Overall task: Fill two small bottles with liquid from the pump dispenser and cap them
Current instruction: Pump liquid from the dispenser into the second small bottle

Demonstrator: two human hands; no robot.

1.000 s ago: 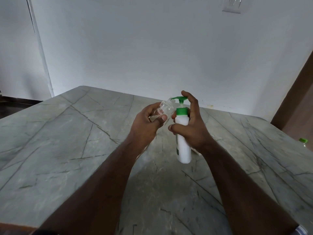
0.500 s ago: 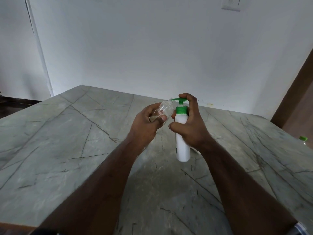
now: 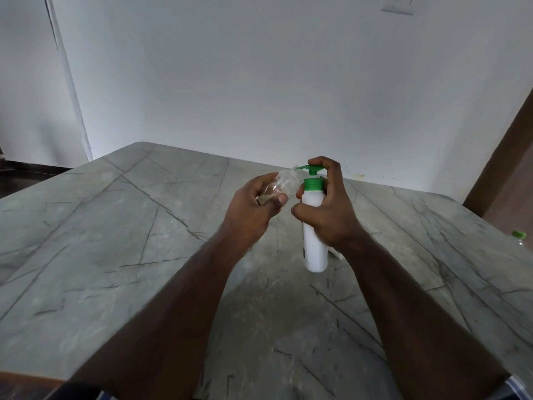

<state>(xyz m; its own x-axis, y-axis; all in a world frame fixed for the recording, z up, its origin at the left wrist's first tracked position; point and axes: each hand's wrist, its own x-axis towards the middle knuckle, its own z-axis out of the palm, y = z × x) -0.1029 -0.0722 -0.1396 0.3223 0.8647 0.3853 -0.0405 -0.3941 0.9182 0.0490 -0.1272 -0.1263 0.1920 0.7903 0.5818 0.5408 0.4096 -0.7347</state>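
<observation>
Filling the first bottle, tilted in the left hand's grip at the spout, dispenser clasped by the right hand; next, probably pumping steadily.

Soft dim daylight, wide-angle edge distortion

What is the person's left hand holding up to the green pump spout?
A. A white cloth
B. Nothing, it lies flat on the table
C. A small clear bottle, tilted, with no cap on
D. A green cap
C: the left hand grips a small clear bottle, tilted with its open neck at the spout of the pump dispenser, which the right hand holds.
</observation>
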